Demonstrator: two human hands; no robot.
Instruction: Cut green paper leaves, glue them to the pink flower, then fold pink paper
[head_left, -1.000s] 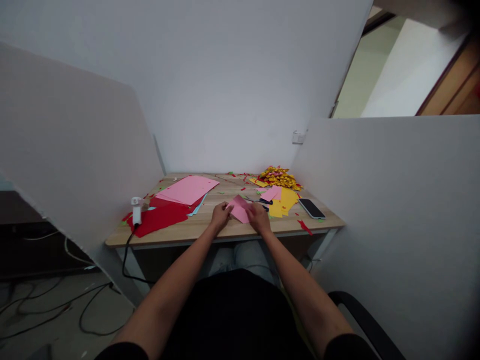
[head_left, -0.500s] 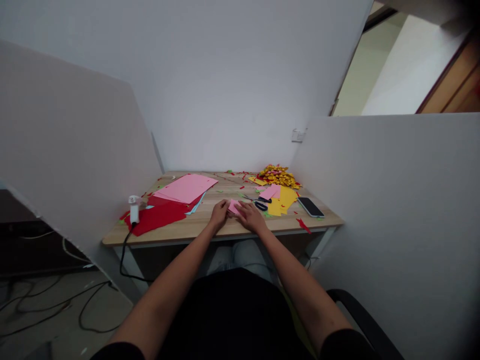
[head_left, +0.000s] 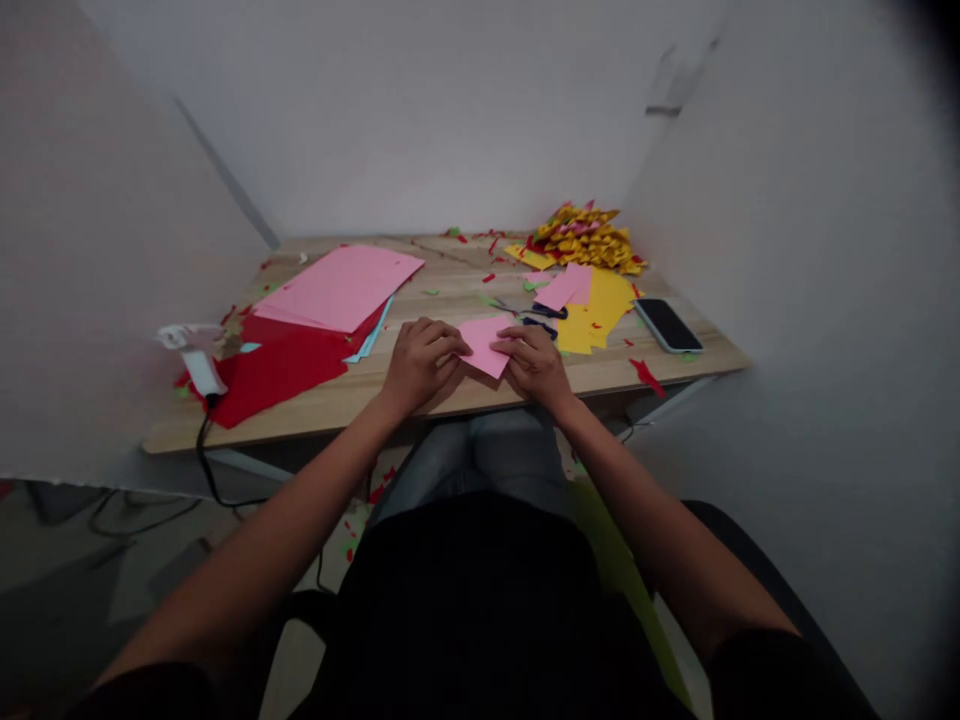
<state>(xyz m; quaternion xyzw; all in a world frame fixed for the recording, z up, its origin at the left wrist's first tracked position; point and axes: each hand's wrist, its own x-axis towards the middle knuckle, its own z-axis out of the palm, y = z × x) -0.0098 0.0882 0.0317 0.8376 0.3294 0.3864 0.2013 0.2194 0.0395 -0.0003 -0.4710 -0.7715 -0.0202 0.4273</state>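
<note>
A small pink paper (head_left: 484,343) is held between both hands at the table's front edge. My left hand (head_left: 426,360) pinches its left side, and my right hand (head_left: 534,362) grips its right side. Just behind the right hand lie dark-handled scissors (head_left: 549,312), partly covered by the fingers. Small pink sheets (head_left: 564,287) rest on yellow paper (head_left: 600,305) to the right. On the left, large pink sheets (head_left: 349,285) lie over red paper (head_left: 281,372), with some light blue paper (head_left: 369,340) showing beside them.
A pile of folded yellow and pink pieces (head_left: 585,240) sits at the back right. A phone (head_left: 669,326) lies near the right end. A white corded device (head_left: 201,370) stands at the left edge. Red and green scraps dot the wooden table (head_left: 450,290); partitions flank it.
The view has tipped down and closer to the table. The hands have moved apart, and more of the small pink paper shows between them, raised off the table.
</note>
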